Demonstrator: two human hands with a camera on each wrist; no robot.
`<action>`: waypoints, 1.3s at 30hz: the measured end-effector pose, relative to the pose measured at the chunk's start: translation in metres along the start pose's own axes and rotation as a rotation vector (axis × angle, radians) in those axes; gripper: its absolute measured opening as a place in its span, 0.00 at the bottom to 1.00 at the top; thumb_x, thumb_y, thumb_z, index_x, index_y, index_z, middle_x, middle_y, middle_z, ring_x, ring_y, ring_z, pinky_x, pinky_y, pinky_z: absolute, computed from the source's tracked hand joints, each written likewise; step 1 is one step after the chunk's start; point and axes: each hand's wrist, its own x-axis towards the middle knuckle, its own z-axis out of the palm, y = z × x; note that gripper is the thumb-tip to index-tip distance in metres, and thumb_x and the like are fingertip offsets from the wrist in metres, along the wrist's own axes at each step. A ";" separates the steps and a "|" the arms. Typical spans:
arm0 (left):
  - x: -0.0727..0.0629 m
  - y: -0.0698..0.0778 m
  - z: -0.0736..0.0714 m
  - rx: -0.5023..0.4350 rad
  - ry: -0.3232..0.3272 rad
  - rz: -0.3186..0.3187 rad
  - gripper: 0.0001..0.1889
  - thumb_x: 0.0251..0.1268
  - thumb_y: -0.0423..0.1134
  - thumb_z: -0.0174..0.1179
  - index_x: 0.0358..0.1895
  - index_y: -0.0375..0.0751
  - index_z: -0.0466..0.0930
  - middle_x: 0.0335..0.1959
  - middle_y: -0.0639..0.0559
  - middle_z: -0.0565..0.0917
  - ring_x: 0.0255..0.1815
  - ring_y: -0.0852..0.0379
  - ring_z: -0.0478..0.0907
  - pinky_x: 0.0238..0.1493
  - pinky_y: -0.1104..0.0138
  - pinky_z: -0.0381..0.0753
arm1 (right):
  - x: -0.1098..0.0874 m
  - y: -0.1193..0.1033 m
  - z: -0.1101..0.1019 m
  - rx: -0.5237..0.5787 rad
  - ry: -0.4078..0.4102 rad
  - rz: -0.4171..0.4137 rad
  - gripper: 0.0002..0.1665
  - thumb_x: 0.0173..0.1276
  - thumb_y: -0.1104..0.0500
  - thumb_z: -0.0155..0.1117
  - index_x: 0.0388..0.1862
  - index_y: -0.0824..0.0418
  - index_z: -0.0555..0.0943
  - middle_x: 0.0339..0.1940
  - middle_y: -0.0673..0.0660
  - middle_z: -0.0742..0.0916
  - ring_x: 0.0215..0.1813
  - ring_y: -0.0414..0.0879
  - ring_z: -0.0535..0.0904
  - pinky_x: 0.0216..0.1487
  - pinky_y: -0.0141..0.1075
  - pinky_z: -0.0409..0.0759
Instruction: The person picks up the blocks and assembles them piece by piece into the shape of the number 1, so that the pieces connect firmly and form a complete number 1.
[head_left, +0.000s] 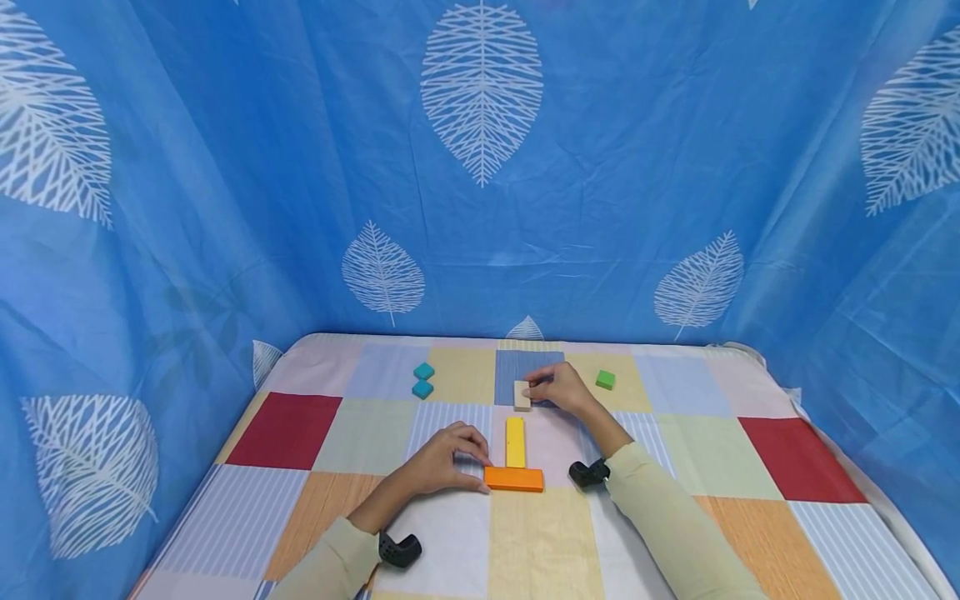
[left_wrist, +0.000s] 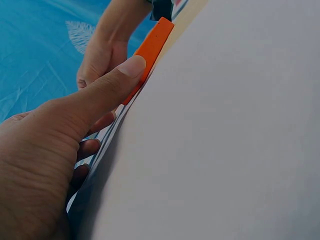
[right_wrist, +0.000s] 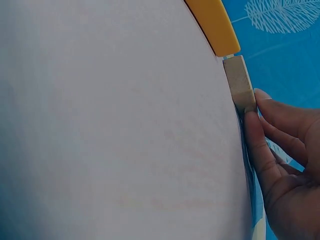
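An orange block (head_left: 513, 479) lies crosswise at the near end of a yellow block (head_left: 515, 442), the two forming an upside-down T. My left hand (head_left: 442, 460) grips the orange block's left end; in the left wrist view the thumb (left_wrist: 131, 67) presses on its near side. Beyond the yellow block, in line with it, stands a plain wooden block (head_left: 521, 396). My right hand (head_left: 558, 390) pinches this wooden block at its far right side between thumb and finger. In the right wrist view a small gap separates the wooden block (right_wrist: 239, 82) from the yellow block (right_wrist: 215, 25).
Two teal diamond-shaped blocks (head_left: 423, 380) lie at the back left. A green block (head_left: 605, 379) is to the right of my right hand. The patchwork cloth (head_left: 405, 533) covers the table, and blue curtains (head_left: 480, 250) hang around its back and sides.
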 end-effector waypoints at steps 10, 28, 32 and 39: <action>0.000 0.000 0.000 0.002 0.001 0.001 0.15 0.47 0.53 0.80 0.38 0.54 0.93 0.42 0.69 0.81 0.51 0.63 0.73 0.58 0.62 0.74 | -0.003 -0.002 0.004 0.051 -0.021 0.008 0.17 0.63 0.65 0.75 0.49 0.73 0.86 0.33 0.59 0.88 0.32 0.46 0.87 0.37 0.38 0.86; 0.001 -0.001 -0.001 0.025 0.001 0.017 0.15 0.48 0.53 0.80 0.39 0.53 0.93 0.42 0.68 0.81 0.50 0.63 0.72 0.57 0.63 0.74 | -0.006 -0.009 0.009 0.015 -0.035 0.039 0.16 0.62 0.63 0.76 0.46 0.70 0.87 0.31 0.57 0.87 0.30 0.43 0.85 0.35 0.35 0.85; 0.001 0.000 -0.001 0.023 0.000 0.014 0.15 0.47 0.52 0.81 0.39 0.54 0.93 0.42 0.68 0.81 0.50 0.64 0.72 0.57 0.63 0.74 | -0.005 -0.010 0.009 -0.013 -0.034 0.032 0.15 0.62 0.63 0.76 0.46 0.70 0.87 0.30 0.56 0.87 0.29 0.42 0.85 0.34 0.34 0.83; 0.000 0.003 -0.002 0.011 -0.005 0.011 0.15 0.48 0.52 0.80 0.39 0.53 0.93 0.42 0.67 0.81 0.50 0.63 0.73 0.58 0.62 0.74 | -0.007 -0.012 0.010 -0.034 -0.046 0.029 0.14 0.62 0.63 0.76 0.45 0.69 0.87 0.29 0.55 0.86 0.28 0.43 0.84 0.33 0.34 0.83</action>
